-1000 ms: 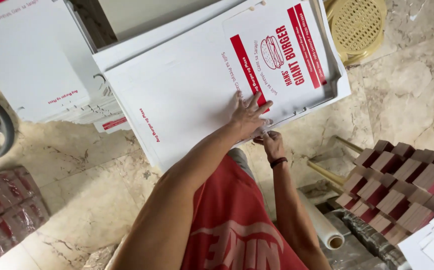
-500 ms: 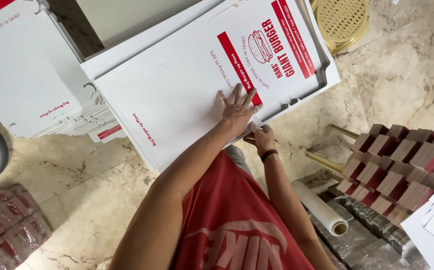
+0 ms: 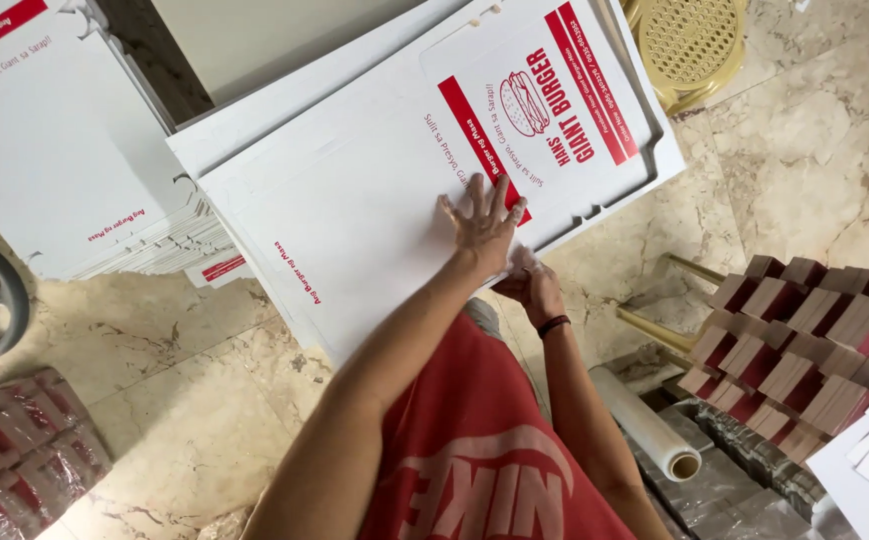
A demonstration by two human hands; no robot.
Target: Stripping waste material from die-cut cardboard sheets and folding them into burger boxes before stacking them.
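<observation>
A large flat white cardboard box sheet (image 3: 355,215) with red stripes and a burger drawing lies on top of a stack of like sheets on the floor. My left hand (image 3: 482,222) rests palm down on it with fingers spread, beside the red stripe. Just below, my right hand (image 3: 532,288), with a dark band on the wrist, curls around the near edge of the sheet. My red shirt fills the bottom middle of the view.
Another pile of white sheets (image 3: 65,170) lies at the left. A yellow plastic stool (image 3: 690,45) stands at top right. Folded red-and-white boxes (image 3: 805,340) are stacked at the right, beside a clear film roll (image 3: 645,425). Red packs (image 3: 15,460) sit bottom left on the marble floor.
The top sheet has turned slightly under my hands. My left hand stays flat on it and my right hand stays at its near edge.
</observation>
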